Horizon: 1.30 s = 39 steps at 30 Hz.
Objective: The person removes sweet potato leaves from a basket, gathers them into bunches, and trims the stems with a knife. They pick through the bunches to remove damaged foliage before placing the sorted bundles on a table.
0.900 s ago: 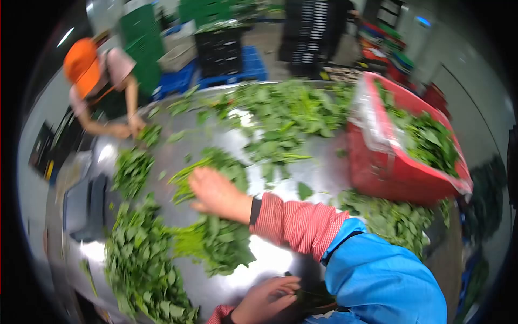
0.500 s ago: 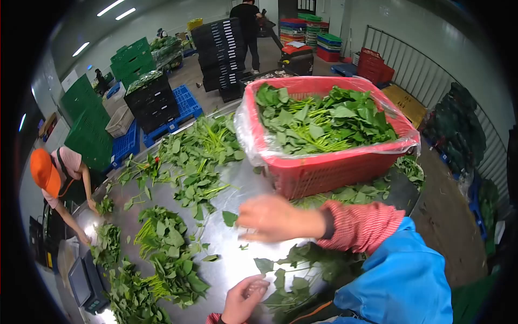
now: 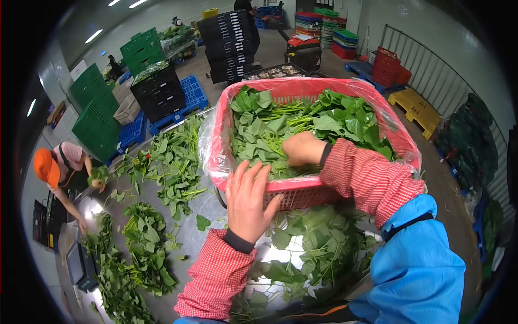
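A red plastic basket (image 3: 302,193) lined with clear film stands on the metal table, heaped with leafy greens (image 3: 258,129) whose stems point to the middle. Over its near side reaches my right hand (image 3: 303,148), its fingers closed among the stems and partly hidden by the leaves. My left hand (image 3: 248,202) lies flat against the basket's near left rim, fingers spread, with no greens in it. Loose greens (image 3: 318,243) are scattered on the table just below the basket, close to my body.
More bunches of greens (image 3: 143,237) lie along the left of the metal table (image 3: 189,264). A co-worker in an orange cap (image 3: 47,167) holds a bunch beside a scale (image 3: 81,267). Behind stand black crates (image 3: 224,48), green crates (image 3: 97,119) and a yellow pallet (image 3: 415,110).
My right hand has moved from above the table into the basket. The left hand has risen from the table to the rim. The co-worker has lifted a bunch.
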Motion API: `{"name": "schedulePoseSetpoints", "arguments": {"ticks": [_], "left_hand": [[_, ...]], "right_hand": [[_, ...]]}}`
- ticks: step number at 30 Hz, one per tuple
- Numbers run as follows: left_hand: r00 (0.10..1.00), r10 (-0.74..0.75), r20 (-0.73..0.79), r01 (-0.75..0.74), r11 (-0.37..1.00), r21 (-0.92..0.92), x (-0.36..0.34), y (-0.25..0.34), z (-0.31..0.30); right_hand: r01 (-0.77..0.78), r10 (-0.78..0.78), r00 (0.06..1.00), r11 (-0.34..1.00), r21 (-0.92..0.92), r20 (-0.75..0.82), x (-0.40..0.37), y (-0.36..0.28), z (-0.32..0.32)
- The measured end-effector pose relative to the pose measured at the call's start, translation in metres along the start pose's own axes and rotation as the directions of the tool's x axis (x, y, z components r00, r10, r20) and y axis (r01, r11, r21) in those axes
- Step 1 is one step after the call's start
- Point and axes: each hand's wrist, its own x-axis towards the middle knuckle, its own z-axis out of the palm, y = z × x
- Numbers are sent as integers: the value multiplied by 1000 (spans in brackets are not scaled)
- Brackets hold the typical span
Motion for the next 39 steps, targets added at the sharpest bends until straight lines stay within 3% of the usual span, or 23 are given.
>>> {"name": "schedulePoseSetpoints", "arguments": {"ticks": [2, 3, 4, 5, 6, 8, 10, 12, 13, 14, 16, 18, 20, 21, 24, 25, 26, 28, 35, 39], "left_hand": [[1000, 3, 23, -5, 997, 80, 0, -3, 8], [999, -4, 45, -1, 995, 104, -6, -4, 11], [998, -10, 67, 2, 992, 126, -11, -5, 14], [1000, 15, 15, -17, 990, 142, -12, -6, 16], [1000, -2, 5, 1, 989, 150, -11, -4, 18], [999, -39, -13, 41, 986, 161, -10, 1, 21], [998, -49, -36, 55, 980, 191, -11, 0, 28], [997, -52, -53, 62, 977, 205, -12, -1, 30], [997, -50, -56, 60, 977, 203, -12, -2, 31], [997, -50, -60, 61, 978, 199, -13, -3, 32], [997, -46, -61, 57, 979, 194, -14, -5, 32], [997, -41, -62, 52, 981, 186, -14, -6, 33], [997, -47, -64, 58, 982, 181, -15, -7, 34], [997, -45, -69, 57, 982, 181, -15, -7, 35], [996, -28, -81, 43, 982, 181, -17, -11, 38], [996, -24, -87, 40, 982, 183, -18, -12, 39], [996, -19, -92, 35, 982, 185, -19, -13, 40], [996, -23, -87, 39, 981, 189, -19, -13, 41], [993, -13, -121, 40, 974, 222, -21, -16, 46], [993, -4, -121, 33, 969, 245, -22, -17, 46]], "right_hand": [[-28, 30, 999, 999, 42, -40, 4, 20, -7], [-16, 45, 980, 989, 150, -193, 9, 40, -6], [106, 10, 907, 962, 253, -420, 5, 58, -12], [200, 47, 867, 878, 434, -496, 5, 72, -24], [216, 143, 912, 627, 749, -383, -3, 76, -46], [350, 188, 854, 482, 803, -485, -1, 88, -62], [494, 81, 704, 658, 568, -705, 32, 93, -43], [464, -95, 751, 780, 420, -653, 47, 84, -12], [307, -136, 908, 860, 408, -397, 38, 76, -18], [369, -198, 852, 884, 288, -484, 58, 85, 3], [306, -122, 851, 907, 291, -511, 87, 102, 12], [291, 7, 825, 852, 435, -565, 105, 121, -3], [236, 159, 864, 709, 664, -477, 107, 127, -27], [247, 154, 872, 681, 689, -465, 113, 130, -29], [233, -120, 937, 916, 327, -329, 136, 135, -9], [203, -133, 956, 943, 264, -261, 139, 129, 4], [81, -71, 996, 963, 256, -48, 142, 126, 14], [19, -21, 1000, 997, 76, 22, 140, 115, 20], [-74, 76, 997, 994, 76, -28, 167, 130, 26], [9, -15, 999, 987, -163, -35, 140, 100, 5]]}}
